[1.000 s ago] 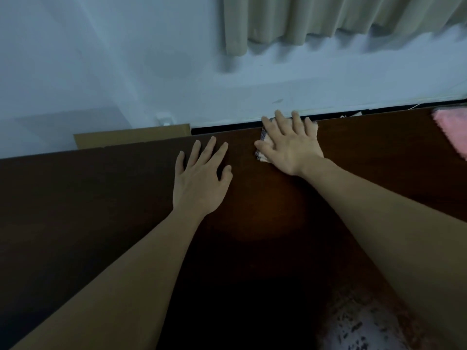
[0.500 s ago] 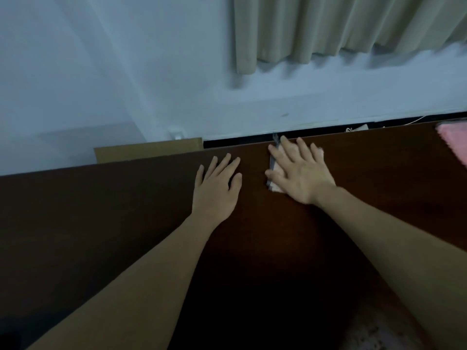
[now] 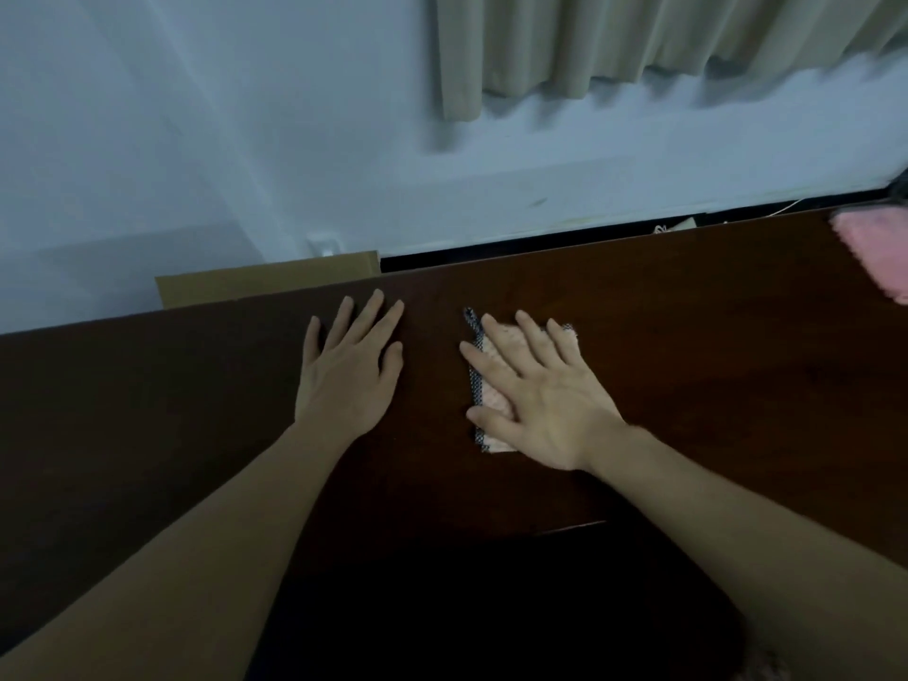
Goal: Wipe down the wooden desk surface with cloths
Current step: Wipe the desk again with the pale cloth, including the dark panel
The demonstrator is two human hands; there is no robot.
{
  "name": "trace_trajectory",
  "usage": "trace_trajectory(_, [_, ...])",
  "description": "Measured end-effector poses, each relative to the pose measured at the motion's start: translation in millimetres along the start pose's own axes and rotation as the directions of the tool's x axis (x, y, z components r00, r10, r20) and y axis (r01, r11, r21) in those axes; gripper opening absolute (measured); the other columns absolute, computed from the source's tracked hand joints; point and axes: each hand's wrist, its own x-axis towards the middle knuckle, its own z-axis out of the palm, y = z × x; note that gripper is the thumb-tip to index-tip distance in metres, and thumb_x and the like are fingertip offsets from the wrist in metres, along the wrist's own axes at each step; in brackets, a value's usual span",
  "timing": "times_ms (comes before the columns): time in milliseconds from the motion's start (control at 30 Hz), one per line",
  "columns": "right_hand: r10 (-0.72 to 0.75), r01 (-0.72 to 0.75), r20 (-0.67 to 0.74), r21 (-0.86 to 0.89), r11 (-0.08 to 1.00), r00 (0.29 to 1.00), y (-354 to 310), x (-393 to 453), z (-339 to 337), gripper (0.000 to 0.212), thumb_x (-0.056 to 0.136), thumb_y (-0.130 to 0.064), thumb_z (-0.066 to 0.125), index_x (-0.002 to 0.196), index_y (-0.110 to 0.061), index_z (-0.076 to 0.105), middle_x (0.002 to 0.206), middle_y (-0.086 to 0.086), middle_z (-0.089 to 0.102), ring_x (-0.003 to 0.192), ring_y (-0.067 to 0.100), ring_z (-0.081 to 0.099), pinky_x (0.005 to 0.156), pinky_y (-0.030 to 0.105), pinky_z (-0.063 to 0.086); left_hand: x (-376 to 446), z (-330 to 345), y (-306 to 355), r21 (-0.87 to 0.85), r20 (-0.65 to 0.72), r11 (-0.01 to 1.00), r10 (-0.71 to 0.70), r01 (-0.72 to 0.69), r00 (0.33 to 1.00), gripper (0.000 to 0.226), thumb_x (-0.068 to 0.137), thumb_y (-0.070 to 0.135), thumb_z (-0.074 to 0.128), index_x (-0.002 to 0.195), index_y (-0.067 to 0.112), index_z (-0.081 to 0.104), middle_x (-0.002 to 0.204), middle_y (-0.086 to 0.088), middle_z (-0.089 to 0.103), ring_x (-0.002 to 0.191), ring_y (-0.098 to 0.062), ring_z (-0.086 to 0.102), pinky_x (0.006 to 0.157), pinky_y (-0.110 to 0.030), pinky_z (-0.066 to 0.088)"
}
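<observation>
Head view: right hand (image 3: 545, 400) flat, fingers spread, pressing folded cloth (image 3: 484, 385) onto dark wooden desk (image 3: 688, 336); left hand (image 3: 349, 371) flat, empty, beside it. Risk: cloth bunching or slipping under palm. Pink cloth (image 3: 872, 253) idle at far right.

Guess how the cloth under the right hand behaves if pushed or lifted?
Likely floppy: the cloth lies flat, thin, under the right hand. Probably light, sliding easily on the smooth desk under flat pressure. Its dark edge strip may bunch or fold if pushed edge-first.
</observation>
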Motion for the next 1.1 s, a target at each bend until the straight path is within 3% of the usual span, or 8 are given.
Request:
trace_trajectory(200, [0.158, -0.161, -0.055, -0.069, 0.984, 0.986, 41.6, 83.8, -15.9, 0.077, 0.092, -0.077, 0.003, 0.16, -0.042, -0.009, 0.169, -0.003, -0.016, 0.155, 0.03, -0.014, 0.124, 0.053, -0.008, 1.0, -0.6, -2.8, 0.0, -0.015, 1.0, -0.004, 0.004, 1.0, 0.054, 0.107, 0.047, 0.022, 0.16, 0.043, 0.012, 0.169, 0.016, 0.001, 0.156, -0.013, -0.006, 0.126, -0.048, -0.003])
trace_trajectory(367, [0.305, -0.307, -0.052, -0.017, 0.952, 0.951, 38.0, 117.8, -23.4, 0.074, 0.098, -0.071, 0.01, 0.161, -0.038, -0.005, 0.171, -0.002, -0.008, 0.155, 0.035, -0.011, 0.123, 0.057, -0.007, 0.2, 1.2, -4.3, -0.03, -0.035, 1.0, 0.008, -0.009, 0.999, 0.054, 0.106, 0.048, 0.024, 0.159, 0.044, 0.015, 0.168, 0.016, 0.004, 0.156, -0.012, -0.004, 0.126, -0.048, -0.003])
trace_trajectory(467, [0.263, -0.264, -0.035, -0.025, 0.964, 0.964, 13.5, 94.8, -19.9, 0.073, 0.099, -0.069, 0.009, 0.161, -0.035, -0.009, 0.169, -0.001, -0.018, 0.154, 0.036, -0.016, 0.122, 0.058, -0.01, 0.6, -0.4, -3.6, -0.034, -0.026, 0.999, 0.01, -0.011, 1.0, 0.054, 0.106, 0.048, 0.024, 0.16, 0.043, 0.015, 0.169, 0.015, 0.003, 0.156, -0.013, -0.004, 0.126, -0.049, -0.002])
trace_trajectory(600, [0.088, -0.088, -0.006, -0.033, 0.996, 0.996, -33.1, 26.9, -2.3, 0.074, 0.096, -0.072, -0.001, 0.158, -0.036, -0.018, 0.165, -0.002, -0.029, 0.152, 0.033, -0.024, 0.122, 0.055, -0.014, 1.0, 0.0, -5.2, -0.051, -0.04, 0.998, 0.034, -0.036, 0.999, 0.054, 0.106, 0.047, 0.025, 0.16, 0.041, 0.016, 0.169, 0.013, 0.005, 0.156, -0.015, -0.003, 0.126, -0.049, -0.001])
trace_trajectory(733, [0.014, -0.013, 0.018, -0.038, 0.999, 1.0, -33.5, 11.5, 2.7, 0.075, 0.091, -0.077, -0.004, 0.157, -0.042, -0.017, 0.165, -0.005, -0.027, 0.152, 0.029, -0.025, 0.123, 0.053, -0.013, 0.5, 1.3, -4.3, -0.063, -0.049, 0.997, 0.032, -0.035, 0.998, 0.054, 0.106, 0.046, 0.026, 0.159, 0.04, 0.018, 0.169, 0.012, 0.006, 0.156, -0.016, -0.002, 0.126, -0.049, -0.003])
trace_trajectory(867, [0.103, -0.104, -0.013, -0.104, 0.989, 0.995, -6.3, 66.9, -7.6, 0.074, 0.094, -0.075, 0.002, 0.157, -0.042, -0.018, 0.165, -0.005, -0.028, 0.153, 0.031, -0.022, 0.123, 0.054, -0.01, 1.5, 1.1, -6.1, -0.044, -0.03, 0.999, 0.031, -0.032, 0.999, 0.055, 0.106, 0.048, 0.024, 0.16, 0.041, 0.014, 0.169, 0.013, 0.003, 0.156, -0.015, -0.005, 0.126, -0.048, -0.004])
trace_trajectory(1000, [0.218, -0.22, -0.042, -0.046, 0.974, 0.975, 7.3, 121.4, -22.0, 0.074, 0.098, -0.071, 0.011, 0.161, -0.038, -0.008, 0.169, -0.004, -0.016, 0.155, 0.033, -0.014, 0.123, 0.055, -0.008, 2.0, 1.7, -4.3, -0.054, -0.049, 0.998, 0.032, -0.034, 0.998, 0.054, 0.106, 0.047, 0.025, 0.16, 0.041, 0.017, 0.169, 0.012, 0.006, 0.156, -0.015, -0.002, 0.126, -0.049, -0.003])
trace_trajectory(1100, [0.233, -0.234, -0.043, -0.021, 0.972, 0.972, -3.5, 120.7, -18.6, 0.074, 0.099, -0.07, 0.01, 0.161, -0.035, -0.009, 0.169, -0.002, -0.017, 0.155, 0.034, -0.015, 0.123, 0.055, -0.009, 1.8, 1.5, -4.5, -0.043, -0.04, 0.998, 0.033, -0.034, 0.999, 0.055, 0.106, 0.047, 0.024, 0.16, 0.04, 0.016, 0.169, 0.012, 0.006, 0.156, -0.016, -0.002, 0.125, -0.05, -0.003])
